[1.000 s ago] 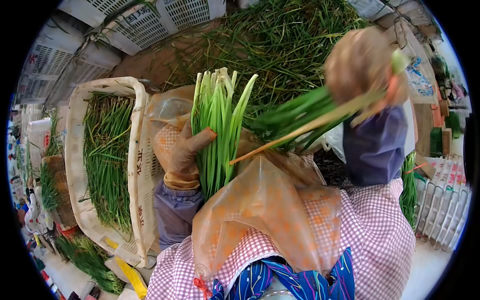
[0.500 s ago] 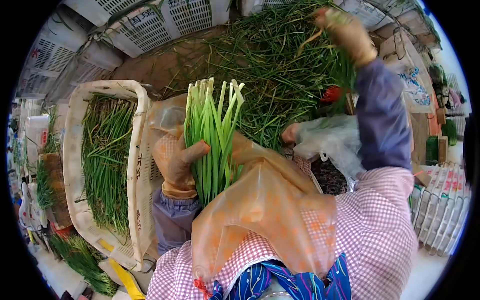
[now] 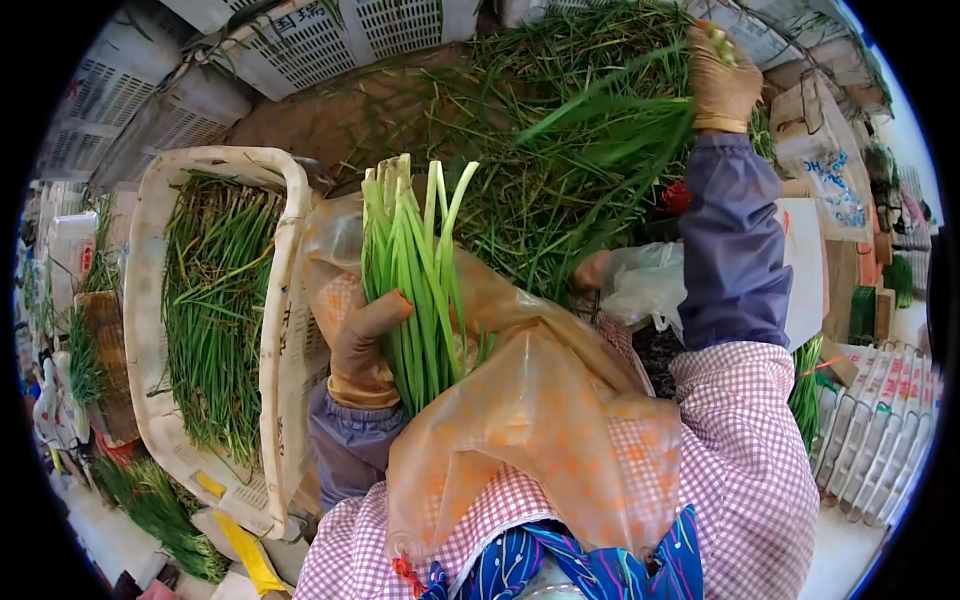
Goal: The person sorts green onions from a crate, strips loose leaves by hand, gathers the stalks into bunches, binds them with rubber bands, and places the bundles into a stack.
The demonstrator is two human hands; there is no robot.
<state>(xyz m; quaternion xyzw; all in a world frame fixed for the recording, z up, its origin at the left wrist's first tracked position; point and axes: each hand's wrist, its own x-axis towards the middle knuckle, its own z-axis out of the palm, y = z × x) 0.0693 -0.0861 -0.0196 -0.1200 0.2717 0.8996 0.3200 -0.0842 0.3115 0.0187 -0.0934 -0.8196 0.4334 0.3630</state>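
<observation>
My gloved left hand [image 3: 365, 335] is closed round an upright bunch of garlic chives [image 3: 408, 270] in front of my chest, its pale cut ends pointing away from me. At the upper right, my gloved right hand [image 3: 726, 88] is wrapped round some more garlic chives [image 3: 630, 140]. Their pale ends poke out above the fist and the blurred green leaves trail left over a heap of loose leaves [image 3: 520, 215]. An orange-patterned plastic apron [image 3: 520, 400] covers my lap.
Left of me stands a white plastic crate [image 3: 285, 260] holding uncleaned-looking chives [image 3: 215, 320]. White slatted crates [image 3: 340, 45] line the back. A clear plastic bag [image 3: 645, 280] lies near my right knee. Stacked white trays [image 3: 875, 430] stand at the right, more green bundles [image 3: 165, 515] at the lower left.
My right hand has shifted a little right and downward, and the chives in it have swung out to the left. My left hand stays almost where it was with its bunch.
</observation>
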